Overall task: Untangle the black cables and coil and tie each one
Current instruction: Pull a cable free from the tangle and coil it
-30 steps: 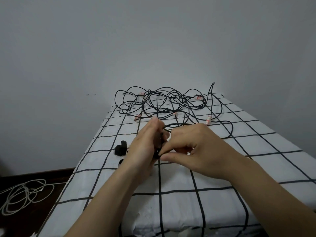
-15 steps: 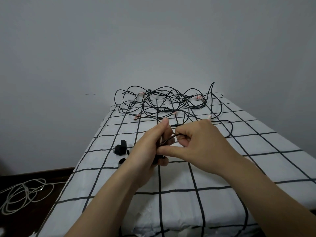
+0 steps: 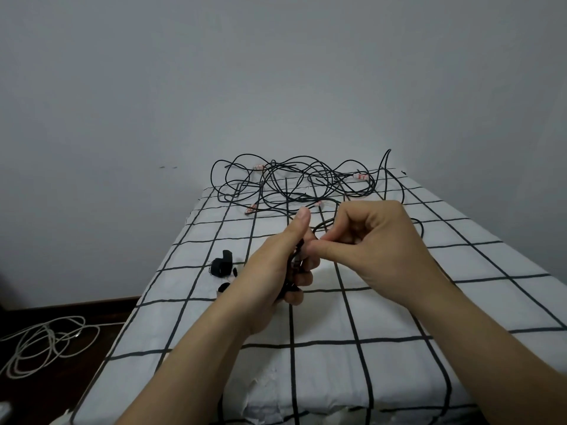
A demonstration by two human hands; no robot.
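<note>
The left hand (image 3: pixel 276 265) is closed in a loose fist around a small bunch of black cable (image 3: pixel 294 265), with the thumb sticking up and the fingers curled under. The bunch stands almost up and down inside that fist, and only a little of it peeks out between the fingers. The right hand (image 3: pixel 368 240) sits just to the right of the left hand and touches it. Its thumb and first finger are pressed together, pinching a thin black strand (image 3: pixel 322 224) right beside the top of the bunch. From that pinch the strand curves up and away, toward the far end of the bed (image 3: pixel 399 317). There the big tangle of black cables (image 3: pixel 294 185) lies in many loose loops, well beyond both hands, with small pink and white plugs here and there. So the loose cable runs away from the left hand toward the far end, and the right hand is the one nearer to it. I think the next move is to bring more strand back to the bunch, and it could snag in the tangle. A small black strap (image 3: pixel 221 265) lies on the bed just left of the left hand. A pale cord (image 3: pixel 40 345) lies on the dark floor, far left of the left hand.
</note>
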